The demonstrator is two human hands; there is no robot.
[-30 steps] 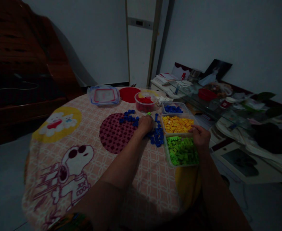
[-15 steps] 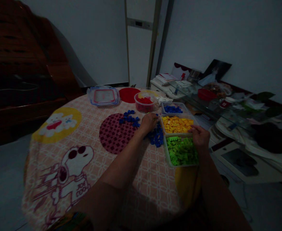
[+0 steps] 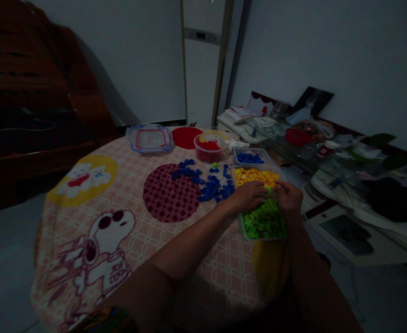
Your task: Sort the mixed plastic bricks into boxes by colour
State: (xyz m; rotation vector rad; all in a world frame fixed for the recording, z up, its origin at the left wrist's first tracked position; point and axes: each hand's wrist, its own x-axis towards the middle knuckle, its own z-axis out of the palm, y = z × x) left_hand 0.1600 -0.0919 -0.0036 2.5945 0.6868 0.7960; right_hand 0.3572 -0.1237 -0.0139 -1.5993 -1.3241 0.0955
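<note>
Both hands meet over a clear container of green bricks at the right edge of the round table. My left hand hovers at its far rim with fingers curled; what they hold is hidden. My right hand is closed on the rim where this container meets the container of yellow bricks. Loose blue bricks lie scattered on the cloth just left of my left hand, with one small green brick among them.
Behind the yellow bricks stands a small container of blue bricks. A round tub of red bricks, a red lid and a clear lidded box sit at the far edge. A cluttered glass table stands to the right.
My left hand has left the pile of blue bricks and moved right to the green-brick container, beside my right hand. The blue bricks it covered now show. My right hand stayed put.
</note>
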